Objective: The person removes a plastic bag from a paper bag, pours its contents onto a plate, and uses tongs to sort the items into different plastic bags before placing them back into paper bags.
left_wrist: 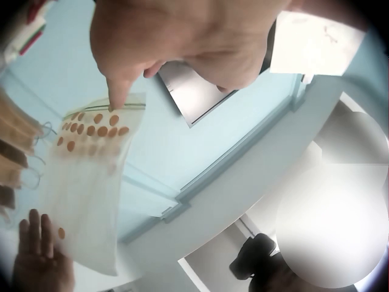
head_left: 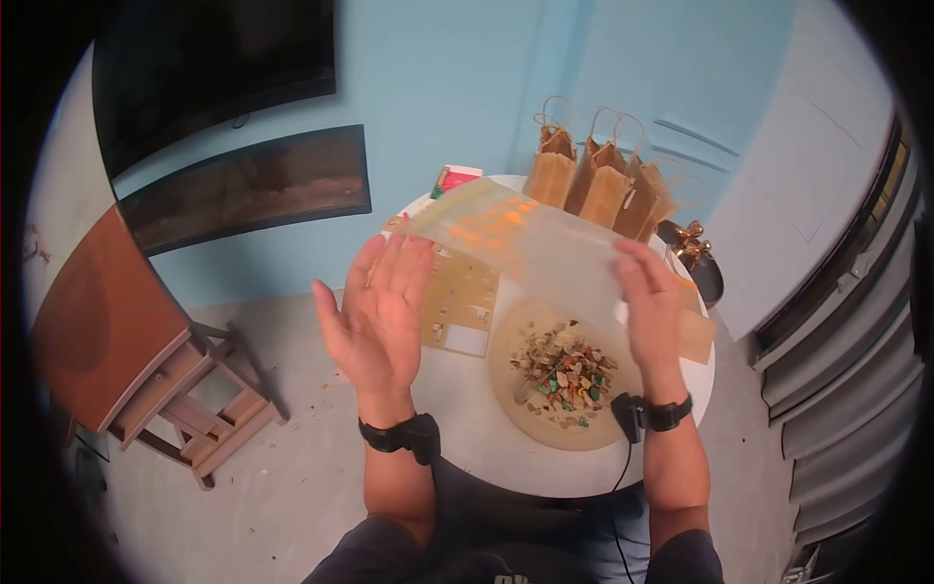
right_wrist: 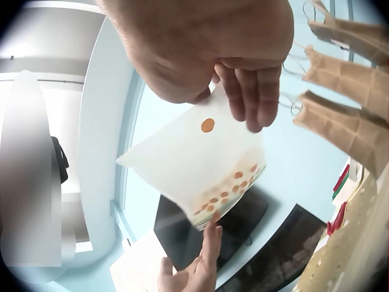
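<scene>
A frosted zip bag (head_left: 574,258) with orange dots stretches in the air between both hands. My left hand (head_left: 384,307) has its palm up and fingers extended, with fingertips at the zip edge. That zip strip (left_wrist: 106,108) shows green in the left wrist view, a fingertip right on it. My right hand (head_left: 650,297) is at the bag's opposite end, its fingers (right_wrist: 246,100) nearly straight along the edge; its thumb is mostly hidden. Below the bag stands a round beige bowl (head_left: 506,409) holding many small coloured pieces (head_left: 569,375), partly behind the right wrist.
The round white table (head_left: 457,428) carries a brown patterned sheet (head_left: 452,316), and a red-and-white box (head_left: 457,178) at its back. Brown paper bags (head_left: 598,185) with handles stand at the back right. A wooden stool (head_left: 185,399) is to the left.
</scene>
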The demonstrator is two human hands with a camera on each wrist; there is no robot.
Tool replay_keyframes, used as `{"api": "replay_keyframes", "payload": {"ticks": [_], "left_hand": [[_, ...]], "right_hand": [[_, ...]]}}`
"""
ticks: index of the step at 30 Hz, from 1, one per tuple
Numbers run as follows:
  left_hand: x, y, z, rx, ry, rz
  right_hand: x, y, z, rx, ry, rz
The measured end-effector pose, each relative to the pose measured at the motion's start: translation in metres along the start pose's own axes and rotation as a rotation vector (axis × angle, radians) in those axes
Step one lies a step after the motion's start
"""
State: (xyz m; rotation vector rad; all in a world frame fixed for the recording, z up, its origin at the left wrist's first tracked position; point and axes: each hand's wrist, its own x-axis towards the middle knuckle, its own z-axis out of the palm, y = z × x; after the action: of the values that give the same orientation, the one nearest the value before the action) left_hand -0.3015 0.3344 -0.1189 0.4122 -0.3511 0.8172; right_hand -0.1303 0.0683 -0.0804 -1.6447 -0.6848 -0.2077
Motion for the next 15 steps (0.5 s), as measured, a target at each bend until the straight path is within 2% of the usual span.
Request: {"api": "replay_keyframes", "payload": {"ticks": [3,5,7,10,13,15], "left_hand": [[0.006,0.002,-0.024,0.492,0.269,0.157],[0.010,0.002,-0.034,0.626,0.393,0.194],[0.013,0.004,-0.044,0.757,0.452,0.166],[0.013,0.010,-0.058,0.916,0.442,0.056],[0.015,0.012,-0.060,1.002,0.423,0.032],[0.014,0.014,-0.058,1.037,0.391,0.049]], "right_hand": [[-0.020,-0.006,0.050,-0.253,-0.225,-0.209],[-0.038,-0.001,0.089,-0.518,-0.287,-0.330],[-0.045,-0.003,0.118,-0.983,-0.635,-0.336],[-0.057,0.014,0.150,-0.992,-0.708,-0.517],[-0.055,0.039,0.172,-0.891,-0.829,-0.551],[-0.054,0.040,0.182,-0.852,-0.783,-0.575]]}}
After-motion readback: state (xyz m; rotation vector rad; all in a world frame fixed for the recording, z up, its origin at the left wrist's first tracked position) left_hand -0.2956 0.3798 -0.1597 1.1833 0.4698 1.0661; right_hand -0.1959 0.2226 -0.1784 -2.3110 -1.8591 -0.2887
